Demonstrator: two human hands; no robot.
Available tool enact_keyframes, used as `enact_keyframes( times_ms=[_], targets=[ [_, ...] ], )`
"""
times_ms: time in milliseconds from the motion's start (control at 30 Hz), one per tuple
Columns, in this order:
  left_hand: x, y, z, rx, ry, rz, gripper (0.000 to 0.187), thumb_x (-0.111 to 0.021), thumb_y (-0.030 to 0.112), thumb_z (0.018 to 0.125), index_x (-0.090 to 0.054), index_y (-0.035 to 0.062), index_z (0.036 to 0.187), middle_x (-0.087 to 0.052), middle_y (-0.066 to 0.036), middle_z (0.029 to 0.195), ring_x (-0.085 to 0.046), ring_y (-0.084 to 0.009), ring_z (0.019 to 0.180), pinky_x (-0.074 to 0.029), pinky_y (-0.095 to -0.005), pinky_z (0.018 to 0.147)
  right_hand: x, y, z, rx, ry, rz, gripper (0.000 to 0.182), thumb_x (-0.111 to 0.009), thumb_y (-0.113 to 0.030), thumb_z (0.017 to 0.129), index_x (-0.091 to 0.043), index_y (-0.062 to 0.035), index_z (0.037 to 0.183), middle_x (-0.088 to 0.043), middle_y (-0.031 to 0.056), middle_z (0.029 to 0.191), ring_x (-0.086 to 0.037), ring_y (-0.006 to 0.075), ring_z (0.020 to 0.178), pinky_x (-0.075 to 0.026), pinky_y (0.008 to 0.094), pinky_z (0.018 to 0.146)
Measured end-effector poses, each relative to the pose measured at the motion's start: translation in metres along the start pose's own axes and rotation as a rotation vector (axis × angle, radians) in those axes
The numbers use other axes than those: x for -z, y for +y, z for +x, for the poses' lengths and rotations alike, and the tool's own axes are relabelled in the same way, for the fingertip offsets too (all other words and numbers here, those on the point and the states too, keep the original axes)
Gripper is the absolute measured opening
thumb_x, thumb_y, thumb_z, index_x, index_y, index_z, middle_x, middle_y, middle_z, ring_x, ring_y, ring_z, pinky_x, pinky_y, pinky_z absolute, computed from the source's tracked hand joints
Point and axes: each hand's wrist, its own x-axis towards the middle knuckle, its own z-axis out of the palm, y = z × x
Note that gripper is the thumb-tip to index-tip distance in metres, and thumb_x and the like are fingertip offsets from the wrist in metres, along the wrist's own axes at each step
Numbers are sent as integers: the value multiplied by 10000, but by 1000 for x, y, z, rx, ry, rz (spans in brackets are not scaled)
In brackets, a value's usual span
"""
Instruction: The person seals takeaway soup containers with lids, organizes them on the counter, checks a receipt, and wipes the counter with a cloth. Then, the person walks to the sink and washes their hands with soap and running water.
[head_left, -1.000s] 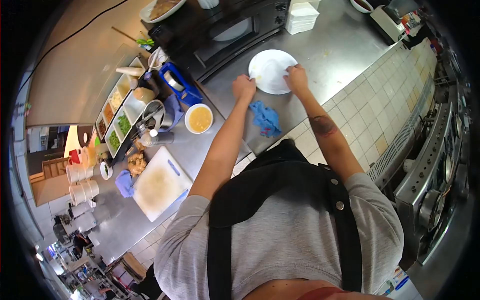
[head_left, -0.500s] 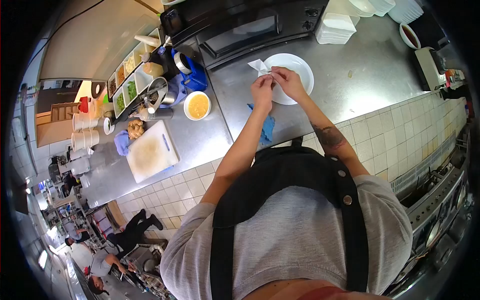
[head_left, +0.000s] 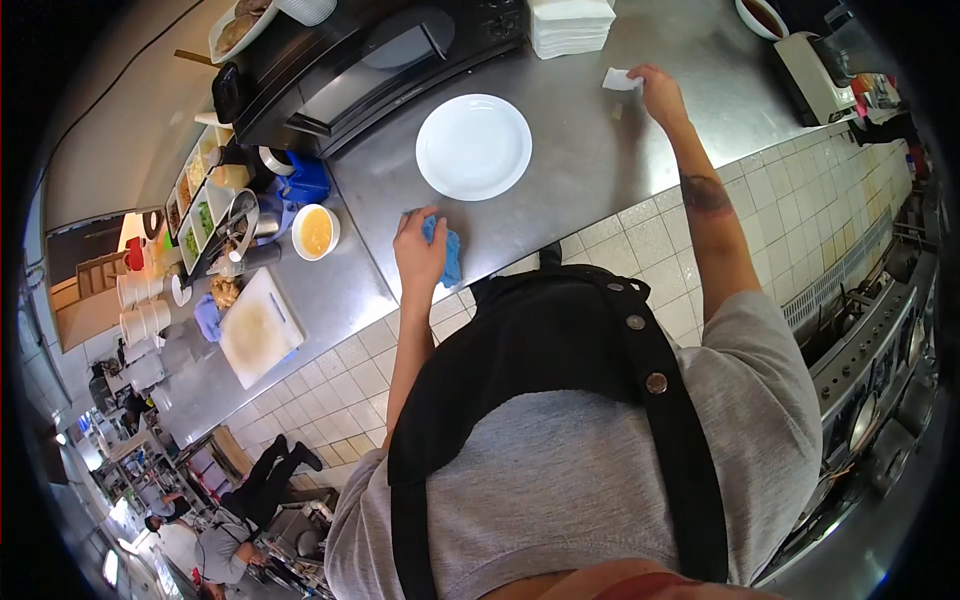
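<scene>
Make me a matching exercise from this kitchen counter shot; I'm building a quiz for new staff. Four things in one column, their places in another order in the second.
Things:
1. blue cloth
2. white plate
3. small white paper
4. bowl of yellow sauce

Places:
A. at the fingertips of the right hand, far right of the counter
B. under the left hand, at the counter's near edge
C. beside the cutting board, left of the blue cloth
D. bare and alone in the middle of the counter, in front of the oven

Pairs: 1-B, 2-D, 3-A, 4-C
</scene>
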Motion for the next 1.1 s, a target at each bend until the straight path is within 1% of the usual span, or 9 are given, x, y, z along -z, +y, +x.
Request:
enact_keyframes(
  times_ms=[33,133,333,600,700,800,867,1000,1100],
  targets=[
    [2,5,-6,45,-28,-15,214,-643,106,774,-645,0,960,-634,-165,935,-625,-286,801,-494,-335,707,-7,5,-2,15,-66,0,266,-468,1,781,-656,-62,958,-626,160,1052,-606,338,967,-490,379,843],
    [3,13,-13,105,-71,-39,199,-639,89,763,-643,-3,940,-622,-172,939,-603,-315,832,-478,-363,748,-33,-10,-33,197,98,-82,202,-523,-83,826,-648,-38,978,-618,145,1103,-582,316,1039,-475,360,887],
    [-8,9,-19,51,-94,-20,201,-646,83,751,-642,-2,932,-623,-166,954,-581,-330,911,-457,-386,813,-2,-69,-108,39,-37,208,202,-658,-175,805,-652,-30,945,-609,147,1133,-562,321,1086,-469,358,898],
    [-22,-14,-22,-25,-103,-2,219,-640,169,742,-648,46,923,-620,-179,975,-551,-356,969,-424,-419,883,30,-99,-180,134,-119,262,163,-680,-78,781,-662,-34,938,-650,107,1055,-533,313,1123,-411,419,960],
    [-18,-15,-29,16,-120,73,261,-656,181,741,-635,72,977,-614,-173,1012,-536,-359,1020,-422,-422,908,29,-99,-174,258,-85,69,153,-765,-143,683,-700,-88,810,-647,113,979,-570,265,1009,-440,423,836],
    [-15,-12,-31,40,-90,39,283,-660,191,734,-626,62,983,-586,-180,1055,-527,-370,1036,-429,-421,910,42,-110,-168,46,-73,-37,145,-755,-123,696,-685,-116,823,-583,119,963,-583,293,869,-459,389,796],
    [-14,-12,-35,45,-78,40,287,-673,189,722,-623,57,971,-583,-166,1045,-531,-356,1028,-436,-419,903,42,-96,-170,-154,-150,126,179,-743,-119,709,-670,-100,871,-589,126,962,-588,302,893,-475,382,766],
    [-17,-19,-42,46,-85,61,289,-679,167,705,-625,51,963,-579,-149,1043,-533,-337,1030,-444,-413,891,38,-62,-170,-338,-120,157,350,-649,-31,752,-580,-88,1091,-615,167,977,-620,314,903,-486,385,764],
    [-18,-19,-46,54,-80,84,295,-680,156,697,-629,47,967,-574,-136,1052,-531,-323,1037,-448,-406,887,33,-67,-162,-296,-59,-119,327,-574,3,755,-582,-73,1072,-637,171,960,-627,343,851,-492,410,734]
  ],
)
